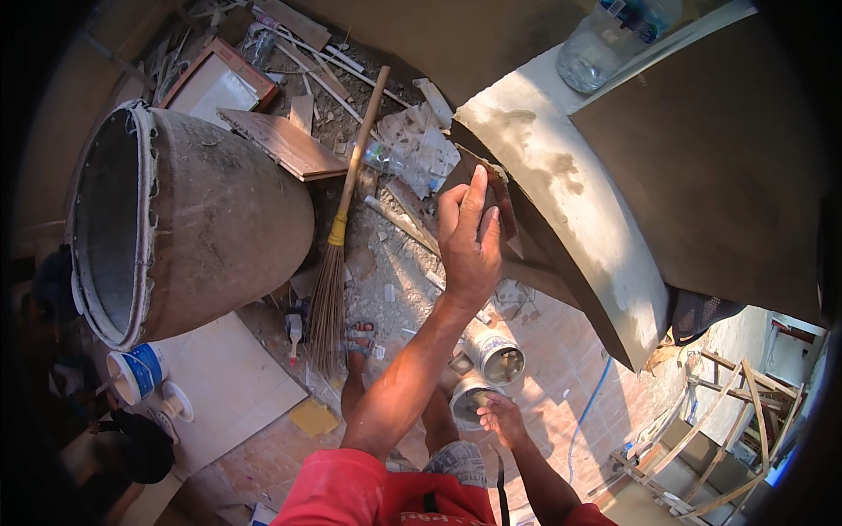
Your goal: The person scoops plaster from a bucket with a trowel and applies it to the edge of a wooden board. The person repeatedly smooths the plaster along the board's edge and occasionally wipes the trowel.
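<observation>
My left hand (469, 241) is raised and presses a dark flat trowel (500, 188) against the edge of a curved wall band coated in wet grey plaster (570, 210). Its index finger lies stretched along the blade. Lower down, my right hand (502, 417) reaches onto the rim of a small bucket of grey mortar (465, 401). Its fingers are curled over something dark there, and I cannot tell what it grips. A second small bucket (496, 352) stands just above the first.
A huge grey cement jar (193, 228) lies tilted at the left. A straw broom (338, 263) leans beside it among rubble and boards. A plastic bottle (614, 39) stands on the ledge above. Wooden scaffolding (728, 421) and a blue hose (588, 412) are at the lower right.
</observation>
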`<state>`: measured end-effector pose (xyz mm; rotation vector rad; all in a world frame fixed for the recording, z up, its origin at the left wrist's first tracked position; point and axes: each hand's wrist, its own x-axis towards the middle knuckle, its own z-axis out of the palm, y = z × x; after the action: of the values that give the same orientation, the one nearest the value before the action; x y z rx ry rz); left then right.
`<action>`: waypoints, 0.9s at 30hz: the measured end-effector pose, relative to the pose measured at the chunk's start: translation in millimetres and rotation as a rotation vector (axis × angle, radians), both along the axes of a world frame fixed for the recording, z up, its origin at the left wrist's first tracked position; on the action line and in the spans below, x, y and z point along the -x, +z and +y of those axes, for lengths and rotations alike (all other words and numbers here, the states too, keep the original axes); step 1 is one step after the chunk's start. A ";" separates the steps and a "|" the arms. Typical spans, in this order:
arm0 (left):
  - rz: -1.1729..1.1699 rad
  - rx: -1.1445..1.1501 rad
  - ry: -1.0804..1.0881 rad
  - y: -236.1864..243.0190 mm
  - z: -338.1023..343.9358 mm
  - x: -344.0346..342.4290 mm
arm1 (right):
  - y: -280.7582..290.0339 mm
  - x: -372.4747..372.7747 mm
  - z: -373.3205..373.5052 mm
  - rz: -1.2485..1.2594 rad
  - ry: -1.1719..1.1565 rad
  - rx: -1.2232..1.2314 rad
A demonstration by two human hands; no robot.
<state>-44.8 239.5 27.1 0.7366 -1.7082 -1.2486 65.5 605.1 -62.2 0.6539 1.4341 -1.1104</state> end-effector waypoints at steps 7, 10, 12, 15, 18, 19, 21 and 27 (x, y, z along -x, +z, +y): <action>0.004 -0.024 -0.022 -1.6 -0.9 6.3 | -8.1 0.5 0.5 -0.008 0.018 0.017; -0.040 0.016 0.002 -11.3 -0.5 7.9 | -11.6 2.2 4.0 0.027 0.011 0.027; -0.092 0.037 0.026 -21.9 -0.4 5.5 | -10.3 3.2 3.9 0.046 0.010 0.041; -0.145 0.004 0.040 -26.4 1.5 0.5 | -8.2 6.4 5.6 0.062 0.020 0.057; -0.111 -0.008 0.056 -12.7 2.3 -4.0 | -4.5 9.1 0.7 0.072 0.051 0.044; -0.087 0.023 0.071 -5.0 1.3 -3.5 | -2.7 11.4 -3.1 0.075 0.064 0.030; -0.055 0.044 0.076 7.3 -0.5 -1.4 | -1.7 13.2 -4.5 0.083 0.089 0.014; -0.144 -0.041 0.054 -14.9 -0.3 4.6 | -9.2 13.2 -1.0 0.077 0.098 0.023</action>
<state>-49.3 239.1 12.2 0.9099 -1.7705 -1.2219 52.3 604.1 -71.4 0.5235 1.5006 -1.0838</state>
